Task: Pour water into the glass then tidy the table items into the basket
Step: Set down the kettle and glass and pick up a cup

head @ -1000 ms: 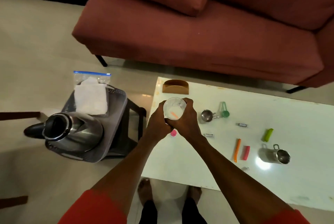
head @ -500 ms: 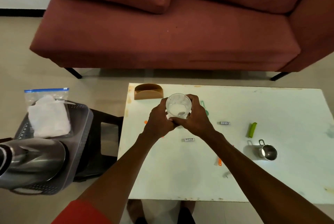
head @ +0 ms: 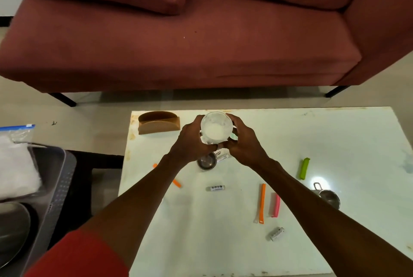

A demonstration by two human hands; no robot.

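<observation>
Both hands cup the glass (head: 216, 128) above the far part of the white table (head: 335, 142).

The left hand (head: 192, 140) and the right hand (head: 242, 142) curl their fingers round the glass from either side, thumbs meeting on its near wall — its mouth faces the camera and whether it touches the table cannot be told. Just near of the hands stands a small steel cup (head: 206, 161); to the far left, a brown holder (head: 159, 122). Nearer lie a battery (head: 215, 188), an orange clip (head: 262, 203), a pink clip (head: 276, 205) and a green clip (head: 304, 168) — a second steel cup (head: 328, 196) sits to the right. The grey basket (head: 55, 187) stands left of the table, holding a plastic bag (head: 15, 160).
</observation>
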